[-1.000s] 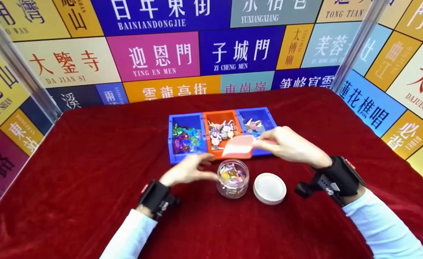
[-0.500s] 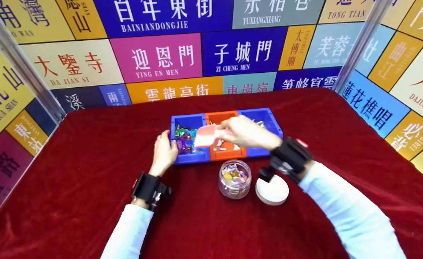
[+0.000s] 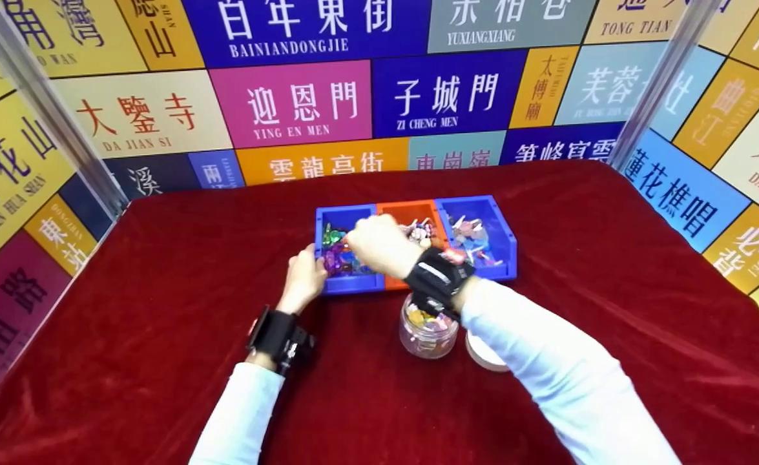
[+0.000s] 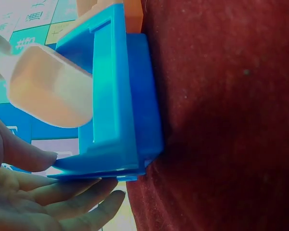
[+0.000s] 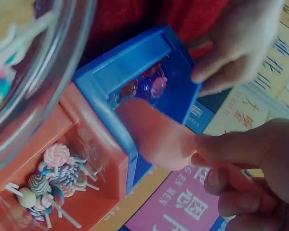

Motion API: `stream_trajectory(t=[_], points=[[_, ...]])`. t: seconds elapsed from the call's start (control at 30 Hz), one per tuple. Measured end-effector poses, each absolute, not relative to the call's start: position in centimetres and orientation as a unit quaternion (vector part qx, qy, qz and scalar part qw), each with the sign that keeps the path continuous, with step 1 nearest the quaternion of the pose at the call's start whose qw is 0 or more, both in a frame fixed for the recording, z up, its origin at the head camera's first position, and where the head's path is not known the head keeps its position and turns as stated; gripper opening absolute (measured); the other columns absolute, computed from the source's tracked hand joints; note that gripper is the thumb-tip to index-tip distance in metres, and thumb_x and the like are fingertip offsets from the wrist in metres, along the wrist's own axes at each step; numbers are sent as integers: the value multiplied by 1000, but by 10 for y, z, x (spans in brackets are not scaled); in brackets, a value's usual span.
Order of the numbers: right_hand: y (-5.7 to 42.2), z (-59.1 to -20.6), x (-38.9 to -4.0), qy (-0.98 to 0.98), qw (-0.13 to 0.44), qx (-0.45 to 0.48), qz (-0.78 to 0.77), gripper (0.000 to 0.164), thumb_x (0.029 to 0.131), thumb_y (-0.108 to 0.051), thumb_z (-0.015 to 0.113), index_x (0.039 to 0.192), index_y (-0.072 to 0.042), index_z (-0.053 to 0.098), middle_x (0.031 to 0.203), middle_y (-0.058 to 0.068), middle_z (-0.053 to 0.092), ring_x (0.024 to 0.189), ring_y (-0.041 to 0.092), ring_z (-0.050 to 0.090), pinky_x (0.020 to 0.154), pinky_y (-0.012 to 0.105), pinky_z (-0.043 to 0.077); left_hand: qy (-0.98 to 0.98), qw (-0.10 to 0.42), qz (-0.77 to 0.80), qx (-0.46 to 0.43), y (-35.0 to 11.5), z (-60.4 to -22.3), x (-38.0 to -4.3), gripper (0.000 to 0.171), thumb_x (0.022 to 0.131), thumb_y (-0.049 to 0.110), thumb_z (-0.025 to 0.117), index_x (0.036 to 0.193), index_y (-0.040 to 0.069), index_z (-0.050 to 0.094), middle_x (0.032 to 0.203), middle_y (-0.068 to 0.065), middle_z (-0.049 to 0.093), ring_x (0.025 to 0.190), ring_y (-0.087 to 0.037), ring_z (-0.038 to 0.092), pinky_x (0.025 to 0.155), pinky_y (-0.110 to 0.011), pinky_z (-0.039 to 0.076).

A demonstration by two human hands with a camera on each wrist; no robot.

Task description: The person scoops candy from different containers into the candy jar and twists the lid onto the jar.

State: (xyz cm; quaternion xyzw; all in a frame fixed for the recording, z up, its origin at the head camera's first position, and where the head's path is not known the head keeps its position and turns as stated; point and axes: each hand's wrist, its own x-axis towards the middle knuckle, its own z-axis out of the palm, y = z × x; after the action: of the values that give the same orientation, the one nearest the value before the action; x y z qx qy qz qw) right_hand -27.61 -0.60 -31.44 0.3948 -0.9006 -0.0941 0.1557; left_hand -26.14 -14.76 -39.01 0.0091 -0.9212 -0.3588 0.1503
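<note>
My right hand (image 3: 382, 245) grips the handle of a pink scoop (image 5: 159, 137), whose blade dips into the left blue bin (image 3: 353, 284). Shiny coloured beads or gem-like pieces (image 5: 151, 86) lie in that bin, close to the scoop's tip. From the head camera the scoop is hidden behind the right hand. At the bin's left side, my left hand (image 3: 305, 281) holds the wall, thumb at the rim and fingers along the outside (image 4: 82, 197). Below the right wrist stands an uncapped clear jar (image 3: 427, 339) with colourful pieces in it.
An orange bin (image 5: 94, 125) with small lollipop-shaped pieces (image 5: 58, 180) adjoins the left bin. Beyond it, the right blue bin (image 3: 509, 252) holds more small pieces. A white lid (image 3: 486, 355) lies right of the jar, partly under the right forearm. Red cloth (image 3: 192, 323) covers the table.
My right hand has carried the scoop leftward from the right side into the left blue bin. The left hand has left the jar's side and taken hold of that bin's left wall.
</note>
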Motion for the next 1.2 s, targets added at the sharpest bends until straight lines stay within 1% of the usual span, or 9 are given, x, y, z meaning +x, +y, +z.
stream_trajectory(t=[0.23, 0.53, 0.7, 0.8, 0.93, 1.0, 1.13, 1.17, 1.2], points=[[-30, -328, -278, -902, 164, 370, -150, 17, 80, -12, 55, 82, -12, 72, 77, 7, 67, 66, 22, 62, 56, 33, 51, -923, 150, -354, 5, -147, -394, -261, 26, 84, -1, 49, 107, -10, 55, 95, -28, 61, 91, -39, 58, 78, -47, 47], [-28, -337, -293, -905, 154, 375, -127, 15, 80, -11, 57, 83, -9, 71, 78, 9, 66, 67, 25, 62, 56, 35, 52, -925, 151, -350, 3, -148, -393, -260, 27, 85, -1, 48, 109, -10, 54, 94, -28, 61, 91, -40, 58, 80, -46, 47], [-21, -333, -307, -935, 83, 341, -42, 18, 83, -7, 51, 86, -2, 68, 85, 16, 65, 77, 31, 62, 63, 42, 52, -925, 148, -349, 0, -148, -393, -260, 28, 85, 0, 48, 111, -10, 54, 97, -28, 61, 94, -40, 57, 82, -46, 46], [-17, -330, -316, -954, 41, 297, 7, 14, 82, -10, 55, 85, -5, 68, 88, 15, 65, 82, 32, 61, 67, 45, 52, -926, 155, -345, -1, -148, -393, -261, 28, 85, -1, 48, 110, -11, 53, 96, -29, 61, 94, -40, 57, 81, -46, 46], [-12, -332, -323, -963, 4, 261, 70, 11, 76, -17, 65, 82, -8, 68, 89, 12, 66, 83, 30, 61, 68, 44, 52, -927, 156, -340, -6, -147, -394, -261, 27, 85, -1, 48, 110, -11, 53, 96, -29, 61, 93, -41, 58, 80, -47, 46], [-11, -333, -325, -963, -10, 251, 93, 13, 75, -19, 66, 81, -8, 68, 90, 11, 66, 83, 29, 61, 69, 43, 52, -928, 157, -339, -9, -147, -395, -261, 27, 85, -1, 48, 110, -11, 53, 96, -29, 61, 93, -41, 58, 80, -47, 46], [-11, -332, -328, -964, -46, 227, 133, 12, 74, -12, 63, 84, -9, 70, 90, 9, 66, 76, 24, 58, 67, 38, 51, -928, 160, -337, -9, -148, -395, -262, 28, 85, -1, 48, 111, -11, 53, 96, -28, 61, 92, -41, 58, 80, -47, 46], [-11, -332, -329, -964, -55, 222, 139, 10, 75, -12, 62, 81, -9, 69, 87, 8, 66, 73, 22, 56, 65, 35, 50, -928, 161, -337, -9, -148, -395, -262, 28, 85, -1, 48, 111, -10, 53, 96, -28, 61, 92, -40, 58, 80, -47, 46], [-12, -344, -343, -962, -55, 225, 143, 8, 75, -13, 61, 76, -11, 68, 81, 6, 65, 68, 20, 54, 60, 32, 48, -928, 161, -337, -9, -148, -394, -262, 28, 85, -1, 48, 110, -10, 53, 95, -28, 61, 92, -40, 58, 79, -47, 46]])
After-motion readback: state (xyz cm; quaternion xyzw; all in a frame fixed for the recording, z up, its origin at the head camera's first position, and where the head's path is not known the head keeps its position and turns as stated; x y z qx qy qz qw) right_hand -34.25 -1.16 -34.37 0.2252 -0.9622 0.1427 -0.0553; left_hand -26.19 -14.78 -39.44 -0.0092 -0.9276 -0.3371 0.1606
